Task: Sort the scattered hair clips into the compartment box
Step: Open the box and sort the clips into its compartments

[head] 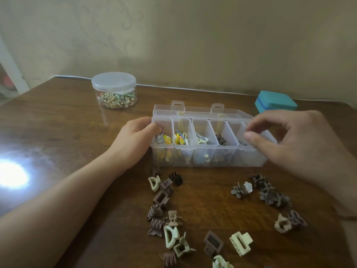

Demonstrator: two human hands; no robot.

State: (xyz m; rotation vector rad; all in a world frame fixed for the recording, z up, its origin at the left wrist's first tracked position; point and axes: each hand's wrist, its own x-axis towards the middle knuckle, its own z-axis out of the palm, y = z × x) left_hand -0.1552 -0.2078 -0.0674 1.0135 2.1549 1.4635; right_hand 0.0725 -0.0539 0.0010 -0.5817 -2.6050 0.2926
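Two hands at compartment box (204, 157) — left hand (135, 144) fingers curled on its end wall, right hand (301, 149) pinching its far-end rim. Hair clips (168, 219) scattered nearer than fingertips. Risk: light box tips — contents spill.

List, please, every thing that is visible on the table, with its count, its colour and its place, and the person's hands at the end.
compartment box: one, clear, lid open, table centre; five compartments show, holding small clips.
hair clips: many, count unclear; brown, beige, cream, black; scattered in front of the box.
round jar: one, clear, lidded, gold and green pieces inside; back left.
teal case: one, closed; back right.
table: one, dark brown wood.
left hand: grips the box's left end.
right hand: fingers curled over the box's right end.
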